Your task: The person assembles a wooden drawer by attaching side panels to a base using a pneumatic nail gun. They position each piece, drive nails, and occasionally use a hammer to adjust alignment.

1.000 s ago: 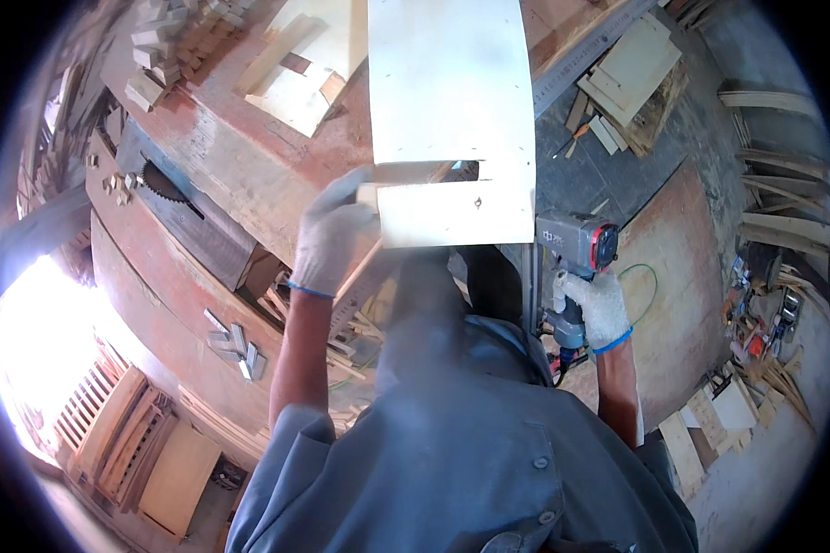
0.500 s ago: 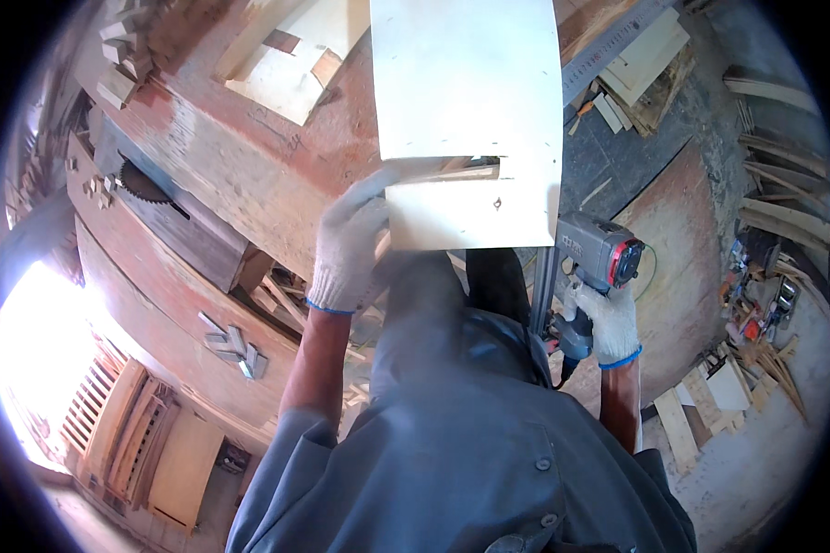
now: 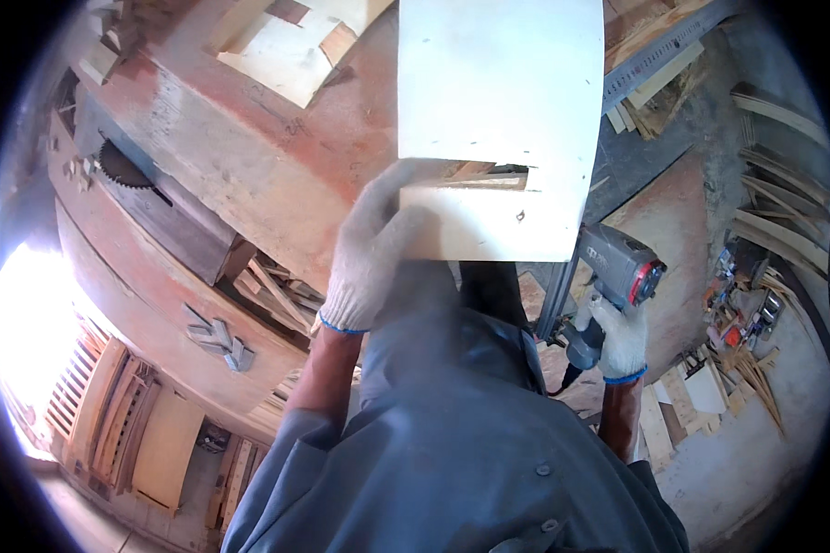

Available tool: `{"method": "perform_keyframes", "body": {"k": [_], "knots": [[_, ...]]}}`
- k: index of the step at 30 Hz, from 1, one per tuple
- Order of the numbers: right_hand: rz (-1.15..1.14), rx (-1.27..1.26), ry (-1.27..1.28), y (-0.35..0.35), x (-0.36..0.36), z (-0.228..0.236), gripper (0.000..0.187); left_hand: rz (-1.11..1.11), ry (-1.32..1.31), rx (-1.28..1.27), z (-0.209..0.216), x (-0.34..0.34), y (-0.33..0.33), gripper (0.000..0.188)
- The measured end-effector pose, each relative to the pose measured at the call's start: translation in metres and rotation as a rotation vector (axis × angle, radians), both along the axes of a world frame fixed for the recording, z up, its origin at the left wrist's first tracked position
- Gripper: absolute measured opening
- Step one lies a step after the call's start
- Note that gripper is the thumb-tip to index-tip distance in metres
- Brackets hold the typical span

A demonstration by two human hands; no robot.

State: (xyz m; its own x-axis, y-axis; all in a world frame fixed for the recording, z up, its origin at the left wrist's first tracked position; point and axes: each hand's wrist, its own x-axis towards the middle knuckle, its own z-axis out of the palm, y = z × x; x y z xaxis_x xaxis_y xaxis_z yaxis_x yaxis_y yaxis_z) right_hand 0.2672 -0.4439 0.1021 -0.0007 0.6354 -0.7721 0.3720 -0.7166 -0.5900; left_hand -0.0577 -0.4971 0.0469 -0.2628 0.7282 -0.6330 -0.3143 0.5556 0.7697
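Note:
A long white panel (image 3: 498, 83) lies lengthwise away from me, with a rectangular slot cut across it near its close end. Thin wooden strips (image 3: 503, 181) show in the slot. My left hand (image 3: 369, 244), in a white knitted glove with a blue cuff, grips the panel's left edge beside the slot, its fingers over the slot's left end and its thumb on the near strip. My gloved right hand (image 3: 618, 336) is closed round the handle of a dark grey nail gun (image 3: 618, 263) with a red-ringed cap. The nail gun's nose is by the panel's near right corner.
A saw blade (image 3: 123, 168) stands up from the bench at left. Small metal bars (image 3: 217, 339) lie on the lower bench edge. A steel ruler (image 3: 664, 57) is beyond the panel to the right. Wood offcuts (image 3: 701, 405) and tools (image 3: 742, 309) cover the floor at right.
The panel has shifted right and slightly toward me in the picture, and my left hand has moved right with it. The nail gun remains in my right hand, a little farther right.

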Motion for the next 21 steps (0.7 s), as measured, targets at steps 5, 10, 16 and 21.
{"method": "perform_keyframes", "body": {"k": [5,10,16,21], "knots": [[0.008,-0.118,0.029,0.006,0.005,-0.013,0.023,-0.208,0.221,0.081,0.002,-0.005,0.006,0.044],[0.002,-0.340,-0.031,0.007,-0.007,-0.007,0.015,-0.157,-0.061,-0.099,0.014,-0.016,0.024,0.039],[0.454,-0.411,-0.261,-0.011,0.012,-0.014,0.030,-0.415,0.215,0.096,0.003,-0.024,0.019,0.036],[0.204,-0.284,-0.160,-0.031,0.012,-0.019,0.027,-0.380,0.132,0.036,0.006,-0.025,0.025,0.033]]}}
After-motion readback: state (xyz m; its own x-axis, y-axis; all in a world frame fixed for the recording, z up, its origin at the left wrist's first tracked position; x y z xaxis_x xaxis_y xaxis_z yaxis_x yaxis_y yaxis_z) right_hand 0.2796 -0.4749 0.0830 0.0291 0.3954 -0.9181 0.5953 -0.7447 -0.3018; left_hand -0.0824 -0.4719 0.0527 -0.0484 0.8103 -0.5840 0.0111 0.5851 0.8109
